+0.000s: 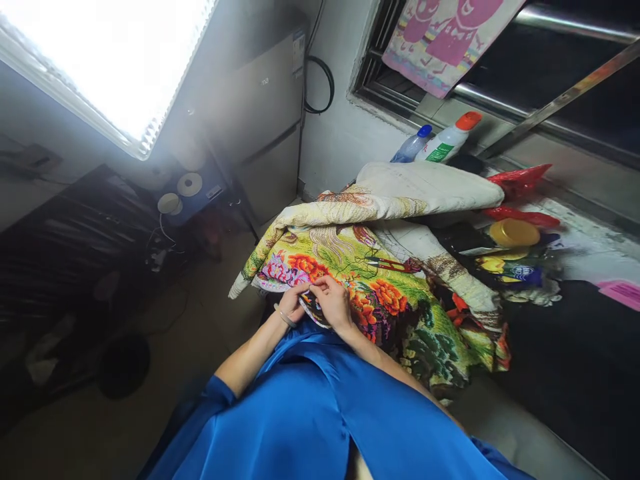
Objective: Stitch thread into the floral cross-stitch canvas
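A large embroidered cloth (345,250) with orange and pink flowers on a yellow-green ground spreads across my lap and to the right. At its near edge my left hand (291,305), a pale bangle on the wrist, is closed on the cloth's border. Fingers bent into a pinch, my right hand (332,301) meets the left fingertips over the same edge. Whatever the right fingertips hold is too small to make out. Beyond the right hand, red-handled thread snips (393,265) lie on the cloth, with dark green thread (369,265) beside them.
The cloth's rolled pale part (430,187) rests across the back. Behind it stand a blue-capped bottle (413,145) and an orange-capped white bottle (447,141). A gold-lidded jar (514,233) and red plastic bag (523,179) sit at right. A bright lamp (100,60) hangs upper left.
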The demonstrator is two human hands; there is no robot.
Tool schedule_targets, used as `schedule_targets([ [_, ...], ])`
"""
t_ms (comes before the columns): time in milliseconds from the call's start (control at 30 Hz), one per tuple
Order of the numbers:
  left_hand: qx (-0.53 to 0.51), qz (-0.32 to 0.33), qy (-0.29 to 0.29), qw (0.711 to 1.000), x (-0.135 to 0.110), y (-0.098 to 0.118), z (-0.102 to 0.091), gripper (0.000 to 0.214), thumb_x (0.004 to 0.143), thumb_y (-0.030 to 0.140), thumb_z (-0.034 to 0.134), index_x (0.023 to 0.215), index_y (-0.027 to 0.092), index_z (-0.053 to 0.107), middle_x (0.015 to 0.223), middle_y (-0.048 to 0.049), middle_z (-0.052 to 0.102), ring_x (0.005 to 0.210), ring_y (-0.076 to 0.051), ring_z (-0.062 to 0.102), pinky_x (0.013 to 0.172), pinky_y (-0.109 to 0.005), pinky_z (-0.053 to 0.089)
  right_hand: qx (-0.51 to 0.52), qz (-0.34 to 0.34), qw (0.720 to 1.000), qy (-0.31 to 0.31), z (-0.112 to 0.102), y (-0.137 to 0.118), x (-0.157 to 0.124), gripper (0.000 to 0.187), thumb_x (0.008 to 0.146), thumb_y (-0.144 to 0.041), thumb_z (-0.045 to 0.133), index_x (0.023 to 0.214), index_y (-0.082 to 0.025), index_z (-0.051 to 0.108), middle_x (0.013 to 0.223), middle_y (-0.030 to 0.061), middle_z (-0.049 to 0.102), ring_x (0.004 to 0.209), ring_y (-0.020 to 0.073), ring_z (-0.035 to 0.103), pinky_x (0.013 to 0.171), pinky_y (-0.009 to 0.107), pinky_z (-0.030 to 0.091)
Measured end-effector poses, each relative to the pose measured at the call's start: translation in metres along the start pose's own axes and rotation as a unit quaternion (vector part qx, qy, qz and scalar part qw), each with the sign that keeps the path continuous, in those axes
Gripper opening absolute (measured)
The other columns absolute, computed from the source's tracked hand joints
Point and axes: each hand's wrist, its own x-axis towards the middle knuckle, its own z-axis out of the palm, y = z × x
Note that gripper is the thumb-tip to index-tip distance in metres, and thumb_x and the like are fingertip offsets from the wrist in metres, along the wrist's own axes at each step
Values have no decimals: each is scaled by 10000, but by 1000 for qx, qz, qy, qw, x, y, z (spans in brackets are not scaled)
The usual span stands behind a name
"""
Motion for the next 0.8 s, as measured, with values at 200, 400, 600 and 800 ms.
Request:
schedule_targets([
  [200,5,28,3,1000,-2,-2,-6,124,576,50,726,585,147,648,546,-5,655,666,-170,653,821,-301,484,-106,-52,990,-76,-16,-6,23,130,731,-265,548,657,-199,632,685,43,657,669,174,604,640,278,442],
  [400,18,38,6,999,0,-2,-12,152,526,61,772,611,120,661,568,-25,665,648,-171,651,805,-310,487,36,7,985,-166,-11,-4,42,109,662,-245,566,575,-198,521,508,-34,562,467,111,516,482,223,407],
  [600,16,56,13,998,1,-4,-10,210,483,72,787,645,116,662,575,-37,669,724,-211,669,830,-338,493,312,130,927,-160,-22,-19,57,305,746,-497,523,737,-242,356,511,-92,487,341,73,399,371,204,383],
  [800,9,59,10,998,-3,-3,-4,178,507,49,745,631,134,650,549,-23,650,733,-214,669,860,-356,478,324,60,939,-104,-34,-21,54,369,703,-545,598,785,-244,400,459,-120,423,337,60,354,473,244,483],
])
